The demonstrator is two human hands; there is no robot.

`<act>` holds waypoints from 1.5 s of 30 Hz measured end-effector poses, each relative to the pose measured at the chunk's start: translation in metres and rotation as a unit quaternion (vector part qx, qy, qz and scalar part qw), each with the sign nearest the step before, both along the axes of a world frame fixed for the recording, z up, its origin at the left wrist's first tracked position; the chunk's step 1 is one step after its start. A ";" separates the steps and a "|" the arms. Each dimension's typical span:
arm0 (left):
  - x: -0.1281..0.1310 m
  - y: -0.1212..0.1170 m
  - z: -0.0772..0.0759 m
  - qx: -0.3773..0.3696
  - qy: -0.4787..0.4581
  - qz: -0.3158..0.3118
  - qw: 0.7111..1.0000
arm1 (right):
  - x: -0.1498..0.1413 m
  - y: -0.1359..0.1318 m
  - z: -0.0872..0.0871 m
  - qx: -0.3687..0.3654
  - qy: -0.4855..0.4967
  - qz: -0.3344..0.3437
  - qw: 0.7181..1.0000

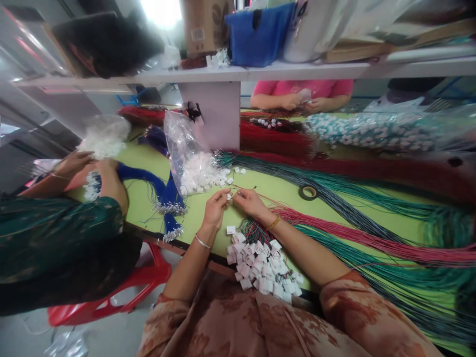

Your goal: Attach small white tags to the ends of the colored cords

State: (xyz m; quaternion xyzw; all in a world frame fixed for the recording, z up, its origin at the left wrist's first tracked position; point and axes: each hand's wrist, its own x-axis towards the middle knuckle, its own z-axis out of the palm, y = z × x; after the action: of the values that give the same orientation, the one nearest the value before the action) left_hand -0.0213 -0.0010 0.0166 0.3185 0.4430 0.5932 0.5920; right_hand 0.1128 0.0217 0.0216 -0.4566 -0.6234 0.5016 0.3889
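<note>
My left hand (pixel 215 208) pinches a small white plastic connector housing (pixel 228 197) above the green tabletop. Close beside it, my right hand (pixel 250 202) has its fingers closed on a thin reddish wire (pixel 268 199), whose end meets the housing; whether it is inserted I cannot tell. Below my right wrist lies a pile of white connectors (pixel 256 263) with wires attached. Just beyond my hands, loose white housings (pixel 203 171) spill from a clear plastic bag (pixel 182 134).
Red wires (pixel 334 228), green wires (pixel 372 196) and dark grey wires (pixel 345 208) stretch to the right. A roll of black tape (pixel 308 192) lies among them. At left, a co-worker's hands (pixel 107 171) are near blue wires (pixel 148 178). A shelf (pixel 208 74) spans the back; another person sits beyond.
</note>
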 end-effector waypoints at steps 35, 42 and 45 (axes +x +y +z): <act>-0.002 -0.005 -0.008 0.017 0.035 -0.002 0.999 | 0.002 -0.006 -0.010 0.107 -0.081 -0.003 0.991; -0.009 -0.006 -0.008 -0.015 0.084 -0.012 0.996 | 0.010 0.005 -0.010 0.098 -0.085 -0.019 0.991; -0.018 -0.004 -0.006 -0.042 0.118 -0.028 0.992 | 0.017 0.014 -0.008 0.091 -0.174 -0.051 0.979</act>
State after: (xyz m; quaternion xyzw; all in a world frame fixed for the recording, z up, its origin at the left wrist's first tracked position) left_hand -0.0391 -0.0047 0.0104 0.3736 0.5249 0.5155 0.5649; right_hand 0.1294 0.0361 0.0131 -0.5307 -0.7007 0.3349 0.3395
